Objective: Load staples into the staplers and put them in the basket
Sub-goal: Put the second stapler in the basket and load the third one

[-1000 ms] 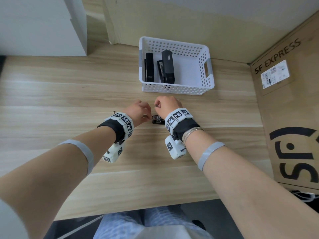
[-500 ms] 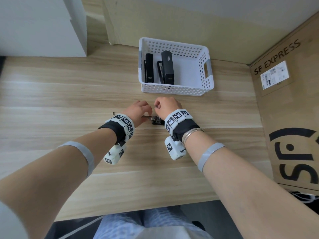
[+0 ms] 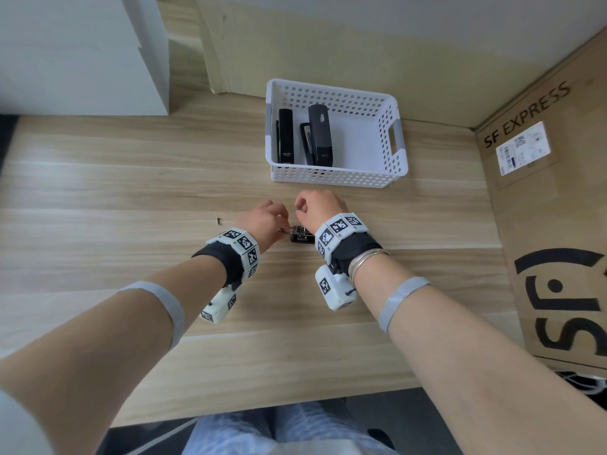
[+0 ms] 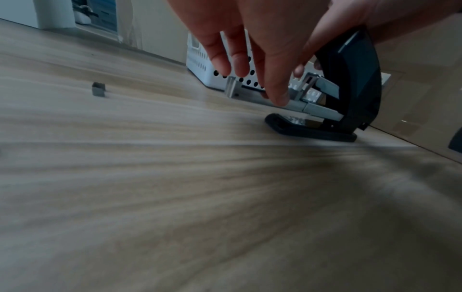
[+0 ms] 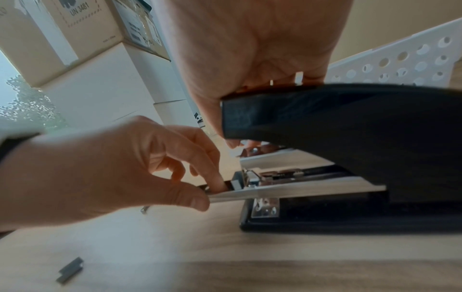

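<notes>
A black stapler (image 3: 300, 238) stands on the wooden table (image 3: 131, 192), with its lid swung up. My right hand (image 3: 317, 208) grips the raised black lid (image 5: 325, 122) from above. My left hand (image 3: 266, 221) pinches the bare metal magazine rail (image 5: 287, 188): the index finger (image 5: 220, 182) lies in the channel and the thumb is at the rail's side. The left wrist view shows the same fingertips (image 4: 281, 98) on the rail (image 4: 317, 109). The white perforated basket (image 3: 392, 172) behind holds two black staplers (image 3: 285, 136) (image 3: 320, 136). Whether staples lie in the channel is hidden by my fingers.
A short loose strip of staples (image 5: 70, 270) lies on the table left of the stapler (image 3: 218, 220) (image 4: 98, 89). A large SF Express cardboard box (image 3: 551, 224) walls the right side. White boxes (image 3: 82, 54) stand at the back left.
Almost nothing has moved. Both hands stay on the open stapler, and my left fingers have shifted slightly along the rail.
</notes>
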The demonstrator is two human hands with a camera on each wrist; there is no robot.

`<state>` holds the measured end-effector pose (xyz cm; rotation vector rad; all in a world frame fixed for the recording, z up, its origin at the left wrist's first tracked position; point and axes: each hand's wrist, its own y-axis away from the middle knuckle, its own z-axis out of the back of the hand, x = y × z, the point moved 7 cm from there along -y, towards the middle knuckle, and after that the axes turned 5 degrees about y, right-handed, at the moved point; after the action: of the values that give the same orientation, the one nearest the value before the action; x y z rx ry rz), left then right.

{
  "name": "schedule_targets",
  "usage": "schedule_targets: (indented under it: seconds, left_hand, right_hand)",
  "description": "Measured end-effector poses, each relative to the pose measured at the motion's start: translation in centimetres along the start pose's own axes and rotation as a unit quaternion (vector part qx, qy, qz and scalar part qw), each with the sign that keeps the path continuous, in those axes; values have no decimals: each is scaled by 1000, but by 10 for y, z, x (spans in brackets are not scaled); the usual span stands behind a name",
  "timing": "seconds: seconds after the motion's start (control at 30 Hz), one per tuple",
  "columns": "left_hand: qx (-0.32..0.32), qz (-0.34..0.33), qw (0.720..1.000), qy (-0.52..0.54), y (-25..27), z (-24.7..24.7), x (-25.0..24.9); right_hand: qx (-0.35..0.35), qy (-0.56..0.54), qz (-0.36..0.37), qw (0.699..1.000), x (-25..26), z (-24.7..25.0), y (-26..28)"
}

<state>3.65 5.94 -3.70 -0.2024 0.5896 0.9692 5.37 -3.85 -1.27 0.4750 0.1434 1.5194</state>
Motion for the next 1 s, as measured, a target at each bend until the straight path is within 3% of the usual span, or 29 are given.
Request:
schedule_targets:
  seconds: [0.13, 0.43, 0.57, 0.73, 1.0]
  left_hand:
    - [36, 50, 998, -19, -4, -4, 1]
    - [66, 70, 995, 39, -6, -6, 13]
    - [40, 105, 991, 70, -2, 4, 25]
    - [-8, 129, 987, 91, 8, 14, 41]
    - [5, 160, 982, 99, 17, 4, 46]
  right_hand:
    - [1, -2, 0, 1000, 0, 1, 1]
    - [4, 0, 4, 1000, 0, -2, 2]
    - [13, 15, 37, 999, 5, -2, 4]
    - [38, 122, 113, 985, 21, -12, 9]
    - [19, 206, 144, 968, 37, -26, 13]
